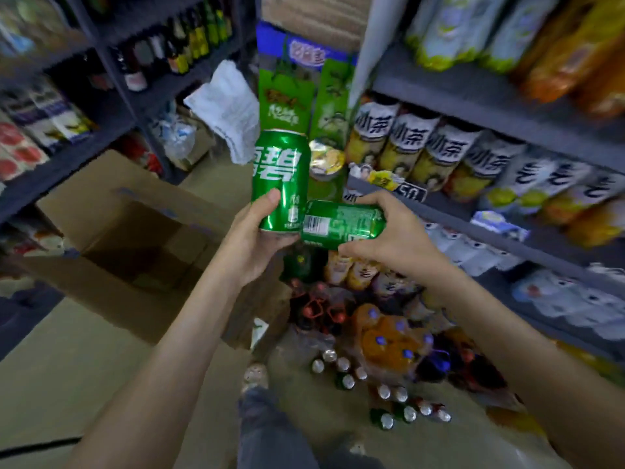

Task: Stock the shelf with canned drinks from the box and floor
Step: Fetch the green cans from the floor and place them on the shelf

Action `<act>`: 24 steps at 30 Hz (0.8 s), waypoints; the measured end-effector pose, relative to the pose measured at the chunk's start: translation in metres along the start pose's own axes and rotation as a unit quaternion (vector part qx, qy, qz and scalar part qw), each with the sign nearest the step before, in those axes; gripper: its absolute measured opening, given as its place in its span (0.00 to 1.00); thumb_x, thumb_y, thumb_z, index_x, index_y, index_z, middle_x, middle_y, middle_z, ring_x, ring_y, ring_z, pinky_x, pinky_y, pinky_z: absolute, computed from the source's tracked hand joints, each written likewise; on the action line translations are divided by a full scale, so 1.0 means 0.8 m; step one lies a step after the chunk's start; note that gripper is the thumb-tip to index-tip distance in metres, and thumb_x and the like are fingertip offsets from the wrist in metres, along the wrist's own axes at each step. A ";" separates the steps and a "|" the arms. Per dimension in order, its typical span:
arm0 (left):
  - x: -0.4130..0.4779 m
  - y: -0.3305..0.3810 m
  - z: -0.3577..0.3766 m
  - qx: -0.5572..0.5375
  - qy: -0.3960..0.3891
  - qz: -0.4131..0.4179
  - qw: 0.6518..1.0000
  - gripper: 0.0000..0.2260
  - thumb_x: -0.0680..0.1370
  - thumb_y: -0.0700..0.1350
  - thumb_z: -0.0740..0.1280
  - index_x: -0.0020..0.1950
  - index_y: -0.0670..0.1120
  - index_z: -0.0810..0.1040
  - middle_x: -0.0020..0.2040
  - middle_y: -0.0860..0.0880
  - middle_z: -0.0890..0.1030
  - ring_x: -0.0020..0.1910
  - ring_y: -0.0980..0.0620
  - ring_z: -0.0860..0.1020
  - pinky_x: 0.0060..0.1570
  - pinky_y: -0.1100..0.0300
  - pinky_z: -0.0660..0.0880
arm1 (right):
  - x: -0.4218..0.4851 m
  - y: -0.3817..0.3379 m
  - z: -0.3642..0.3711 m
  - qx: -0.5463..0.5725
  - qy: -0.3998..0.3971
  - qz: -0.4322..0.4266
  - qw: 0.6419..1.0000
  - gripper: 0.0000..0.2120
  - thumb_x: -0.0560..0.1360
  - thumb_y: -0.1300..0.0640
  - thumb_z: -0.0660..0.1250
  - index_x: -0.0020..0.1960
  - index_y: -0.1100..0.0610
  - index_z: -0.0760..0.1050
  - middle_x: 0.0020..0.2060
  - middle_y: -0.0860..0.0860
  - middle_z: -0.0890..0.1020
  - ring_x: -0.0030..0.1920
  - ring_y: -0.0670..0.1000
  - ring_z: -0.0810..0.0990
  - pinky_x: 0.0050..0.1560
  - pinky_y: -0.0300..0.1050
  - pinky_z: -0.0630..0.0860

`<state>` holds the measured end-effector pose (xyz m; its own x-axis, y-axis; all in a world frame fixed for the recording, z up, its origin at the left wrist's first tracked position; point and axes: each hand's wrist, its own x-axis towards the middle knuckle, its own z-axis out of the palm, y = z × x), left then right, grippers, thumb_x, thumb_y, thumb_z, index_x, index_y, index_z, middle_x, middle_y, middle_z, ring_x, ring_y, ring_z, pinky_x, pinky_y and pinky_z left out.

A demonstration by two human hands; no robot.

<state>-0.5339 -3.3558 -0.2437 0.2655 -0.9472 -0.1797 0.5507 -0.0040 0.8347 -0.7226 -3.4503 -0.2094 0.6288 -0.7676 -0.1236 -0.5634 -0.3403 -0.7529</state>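
Above the open box: left hand grips upright green can; right hand clamps sideways green can, cans touching.

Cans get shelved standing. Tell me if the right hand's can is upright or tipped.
Tipped: the sideways green can lies in the right hand, barcode showing, beside the upright Sprite can in the left hand.

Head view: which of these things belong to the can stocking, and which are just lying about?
Part of the job:
upright green can in the left hand
sideways green can in the right hand
open cardboard box
loose cans on the floor
right-hand shelf

Just lying about:
white cloth
green bags
dark bottles, upper left
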 end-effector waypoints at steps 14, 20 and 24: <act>0.032 0.040 0.356 0.007 -0.169 0.032 0.985 0.14 0.74 0.46 0.69 0.58 0.48 0.72 0.61 0.47 0.76 0.57 0.46 0.77 0.54 0.46 0.77 | -0.109 0.025 -0.268 0.413 0.396 -0.088 0.815 0.30 0.63 0.63 0.77 0.59 0.55 0.65 0.56 0.55 0.76 0.54 0.54 0.79 0.54 0.51 0.78; 0.062 0.053 0.443 0.031 -0.287 0.051 0.956 0.16 0.70 0.47 0.71 0.57 0.47 0.76 0.54 0.47 0.83 0.54 0.48 0.81 0.54 0.49 0.78 | -0.109 0.004 -0.351 0.405 0.453 -0.145 0.781 0.31 0.64 0.62 0.75 0.65 0.62 0.69 0.57 0.57 0.80 0.56 0.57 0.80 0.52 0.55 0.79; 0.077 0.062 0.498 0.095 -0.335 0.096 0.932 0.21 0.70 0.49 0.68 0.62 0.46 0.75 0.58 0.46 0.81 0.55 0.48 0.81 0.51 0.55 0.79 | -0.127 0.007 -0.410 0.383 0.482 -0.164 0.771 0.32 0.64 0.63 0.76 0.65 0.63 0.68 0.57 0.58 0.80 0.55 0.56 0.81 0.53 0.54 0.79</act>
<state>-0.8053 -3.5422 -0.0063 -0.2451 -0.9235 0.2951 0.3765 0.1898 0.9068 -0.9652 -3.5524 0.0107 -0.2277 -0.8813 0.4141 0.2539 -0.4643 -0.8485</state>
